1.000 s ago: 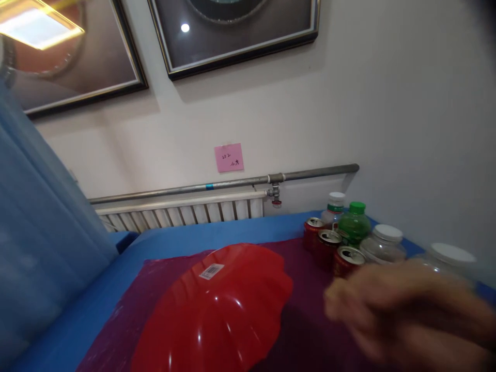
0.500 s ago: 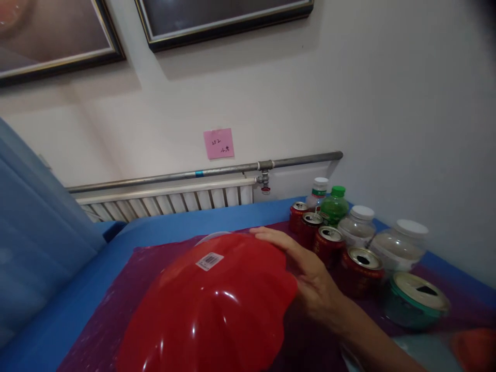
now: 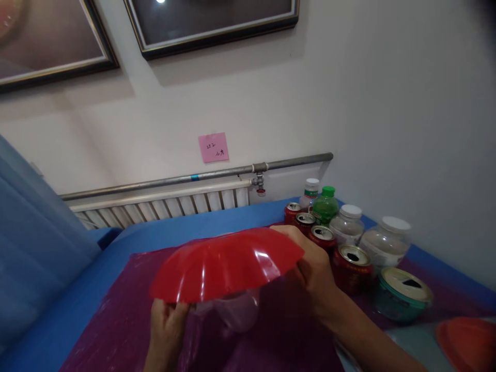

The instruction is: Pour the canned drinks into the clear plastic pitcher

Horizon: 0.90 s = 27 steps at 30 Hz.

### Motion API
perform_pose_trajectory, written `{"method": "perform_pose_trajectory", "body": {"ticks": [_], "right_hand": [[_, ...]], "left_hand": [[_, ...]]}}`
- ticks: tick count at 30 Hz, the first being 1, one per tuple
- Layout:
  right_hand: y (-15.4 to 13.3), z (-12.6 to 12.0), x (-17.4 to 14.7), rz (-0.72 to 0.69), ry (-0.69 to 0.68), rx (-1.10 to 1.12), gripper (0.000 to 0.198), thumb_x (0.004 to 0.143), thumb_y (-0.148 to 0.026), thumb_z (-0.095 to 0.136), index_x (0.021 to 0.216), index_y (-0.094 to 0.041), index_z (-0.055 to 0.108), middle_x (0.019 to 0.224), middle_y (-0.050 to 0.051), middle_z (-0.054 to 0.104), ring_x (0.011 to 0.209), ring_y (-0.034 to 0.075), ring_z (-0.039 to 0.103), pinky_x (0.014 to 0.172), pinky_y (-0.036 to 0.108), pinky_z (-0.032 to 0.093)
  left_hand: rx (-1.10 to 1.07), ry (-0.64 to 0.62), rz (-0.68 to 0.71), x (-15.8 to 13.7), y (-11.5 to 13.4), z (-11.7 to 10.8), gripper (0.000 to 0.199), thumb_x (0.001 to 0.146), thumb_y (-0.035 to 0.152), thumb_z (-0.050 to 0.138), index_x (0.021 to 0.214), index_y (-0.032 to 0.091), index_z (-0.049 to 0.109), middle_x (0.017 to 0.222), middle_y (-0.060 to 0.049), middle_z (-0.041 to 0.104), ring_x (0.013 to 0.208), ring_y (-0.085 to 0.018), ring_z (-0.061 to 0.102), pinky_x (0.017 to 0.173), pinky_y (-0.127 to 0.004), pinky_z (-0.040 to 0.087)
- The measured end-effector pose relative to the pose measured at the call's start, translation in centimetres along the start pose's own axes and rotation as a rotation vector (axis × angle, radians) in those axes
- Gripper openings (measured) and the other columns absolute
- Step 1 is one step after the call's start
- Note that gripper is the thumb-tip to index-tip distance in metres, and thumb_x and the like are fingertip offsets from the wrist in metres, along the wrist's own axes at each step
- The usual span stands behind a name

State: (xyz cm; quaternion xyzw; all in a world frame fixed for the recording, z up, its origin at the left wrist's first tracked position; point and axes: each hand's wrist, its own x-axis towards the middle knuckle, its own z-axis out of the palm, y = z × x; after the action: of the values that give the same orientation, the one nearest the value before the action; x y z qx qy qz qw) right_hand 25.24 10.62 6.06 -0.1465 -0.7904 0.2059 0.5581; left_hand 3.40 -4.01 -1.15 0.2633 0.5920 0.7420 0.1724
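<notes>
Head view: both hands hold a red scalloped plastic bowl [image 3: 227, 263] upside down, lifted off the table, in the lower middle of the frame. Right hand [image 3: 315, 276] grasps the bowl's right rim, fingers curled over the edge, forearm running off to the lower right corner. Left hand [image 3: 166, 328] comes up from the bottom edge and pinches the bowl's near-left rim, fingertips under the lip. A clear plastic container [image 3: 232, 310] sits right under the bowl, between the two hands; blurry there, can't tell if it touches the bowl or the left hand.

Below it all lies a purple sheet [image 3: 124, 310] spread on a blue table [image 3: 194, 225].

Right of the bowl, a cluster of opened red cans [image 3: 351, 263] runs in a row toward the upper middle, just beside the right hand. A teal can [image 3: 403, 294] with a gold top stands at the near end of the row, lower right. Behind the cans, along the wall: a green bottle [image 3: 325, 206] and clear white-capped jars [image 3: 383, 240]. An orange lid-like piece [image 3: 467, 338] is cut off at the lower right corner.

Background: white radiator [image 3: 163, 204] and a grey pipe [image 3: 217, 173] across the middle, pink sticky note [image 3: 213, 147] on the wall above, framed pictures [image 3: 213, 23] along the top, blue fabric [image 3: 34, 243] at the left edge.
</notes>
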Motion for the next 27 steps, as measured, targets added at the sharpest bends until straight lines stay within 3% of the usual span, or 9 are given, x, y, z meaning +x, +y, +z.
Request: {"method": "perform_pose_trajectory", "body": {"ticks": [3, 8, 11, 14, 19, 24, 27], "right_hand": [[0.3, -0.5, 0.4, 0.040, 0.017, -0.054, 0.029, 0.101, -0.037, 0.038, 0.087, -0.022, 0.058, 0.077, 0.005, 0.066, 0.068, 0.018, 0.064, 0.062, 0.029, 0.051], [0.9, -0.9, 0.6, 0.015, 0.067, -0.089, 0.026, 0.101, -0.030, 0.041, 0.084, -0.020, 0.058, 0.075, 0.002, 0.062, 0.062, 0.014, 0.057, 0.056, 0.025, 0.046], [1.1, -0.9, 0.7, 0.015, 0.089, -0.077, 0.027, 0.100, -0.029, 0.041, 0.077, -0.021, 0.054, 0.071, 0.001, 0.058, 0.057, 0.013, 0.051, 0.053, 0.025, 0.042], [1.2, -0.8, 0.9, 0.061, 0.108, -0.073, 0.033, 0.099, -0.031, 0.042, 0.068, -0.023, 0.045, 0.064, -0.002, 0.050, 0.052, 0.012, 0.044, 0.049, 0.025, 0.039], [1.4, -0.7, 1.2, 0.159, 0.111, -0.056, 0.035, 0.096, -0.032, 0.043, 0.063, -0.024, 0.042, 0.061, -0.002, 0.049, 0.054, 0.013, 0.045, 0.051, 0.025, 0.040], [1.1, -0.6, 1.5, 0.249, 0.119, -0.016, 0.033, 0.092, -0.033, 0.044, 0.060, -0.025, 0.040, 0.051, -0.003, 0.044, 0.051, 0.015, 0.045, 0.049, 0.025, 0.041], [0.9, -0.6, 1.6, 0.269, 0.107, 0.009, 0.031, 0.090, -0.032, 0.044, 0.060, -0.025, 0.041, 0.050, -0.004, 0.044, 0.049, 0.014, 0.042, 0.046, 0.024, 0.039]], "left_hand": [[0.078, -0.047, -0.008, 0.4, 0.4, 0.9, 0.054, 0.057, 0.054, 0.084, 0.095, 0.018, 0.072, 0.088, -0.006, 0.072, 0.080, -0.023, 0.065, 0.068, -0.029, 0.053], [0.073, -0.275, -0.104, 0.8, 0.1, 1.9, 0.053, 0.072, 0.064, 0.069, 0.098, 0.018, 0.074, 0.099, -0.010, 0.073, 0.094, -0.027, 0.065, 0.086, -0.035, 0.051], [-0.026, -0.392, -0.142, 1.2, -0.7, 1.9, 0.055, 0.075, 0.066, 0.064, 0.092, 0.016, 0.075, 0.090, -0.011, 0.072, 0.087, -0.026, 0.065, 0.081, -0.037, 0.053], [-0.079, -0.346, -0.165, 1.3, -1.4, 2.2, 0.051, 0.072, 0.065, 0.068, 0.079, 0.015, 0.074, 0.080, -0.010, 0.071, 0.078, -0.024, 0.064, 0.076, -0.035, 0.053], [-0.280, -0.242, -0.215, 0.3, -1.2, 3.2, 0.043, 0.072, 0.057, 0.072, 0.089, 0.017, 0.075, 0.092, -0.010, 0.074, 0.089, -0.026, 0.067, 0.085, -0.039, 0.052], [-0.195, -0.061, -0.121, -0.1, -0.7, 3.1, 0.039, 0.065, 0.056, 0.077, 0.081, 0.020, 0.072, 0.081, -0.005, 0.072, 0.078, -0.023, 0.065, 0.073, -0.034, 0.052], [-0.127, -0.022, -0.070, 0.1, -0.7, 2.9, 0.036, 0.063, 0.055, 0.078, 0.075, 0.021, 0.071, 0.075, -0.004, 0.069, 0.075, -0.022, 0.064, 0.070, -0.031, 0.051]]}}
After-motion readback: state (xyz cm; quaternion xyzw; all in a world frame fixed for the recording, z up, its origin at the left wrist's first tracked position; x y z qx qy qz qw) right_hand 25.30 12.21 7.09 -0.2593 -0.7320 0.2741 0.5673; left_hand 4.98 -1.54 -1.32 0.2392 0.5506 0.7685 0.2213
